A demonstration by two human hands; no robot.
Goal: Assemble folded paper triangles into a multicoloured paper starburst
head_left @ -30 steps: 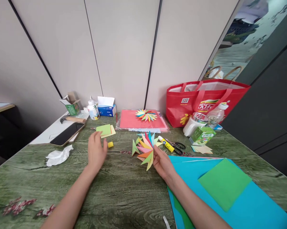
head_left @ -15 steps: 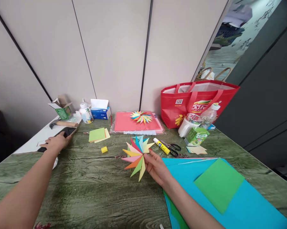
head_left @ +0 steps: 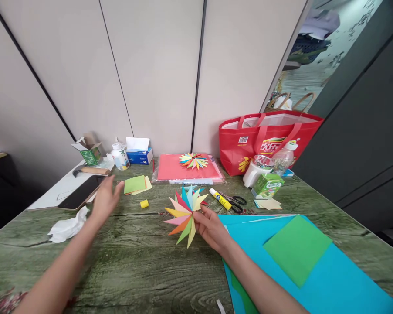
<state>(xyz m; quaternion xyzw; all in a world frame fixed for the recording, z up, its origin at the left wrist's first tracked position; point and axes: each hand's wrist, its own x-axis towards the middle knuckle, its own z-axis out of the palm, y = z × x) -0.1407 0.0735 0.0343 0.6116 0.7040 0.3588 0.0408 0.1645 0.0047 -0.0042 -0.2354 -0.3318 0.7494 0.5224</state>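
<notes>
My right hand [head_left: 210, 227] pinches a multicoloured folded-paper star [head_left: 185, 218] by its right side, with its pointed rays fanned out above the table. My left hand [head_left: 105, 197] is in the air with fingers apart and nothing in them. It is beside a dark smartphone [head_left: 79, 192] lying on the left and a small pile of green and cream paper squares [head_left: 135, 184]. A crumpled white tissue [head_left: 68, 226] lies left of my left wrist. Behind the held star, a second paper star [head_left: 194, 161] rests on a pack of red paper [head_left: 170, 168].
A glue stick [head_left: 220, 199], its yellow cap [head_left: 144, 203] and black-handled scissors [head_left: 237, 201] lie mid-table. Large blue sheets [head_left: 340, 279] with a green square [head_left: 297, 250] cover the right. Behind stand a red bag [head_left: 232, 148], white mug [head_left: 252, 174] and plastic bottle [head_left: 284, 159]. A hammer [head_left: 93, 170] lies left.
My left hand has come off the smartphone and moved right, leaving the phone and tissue uncovered. The star stays in my right hand, nearly in place.
</notes>
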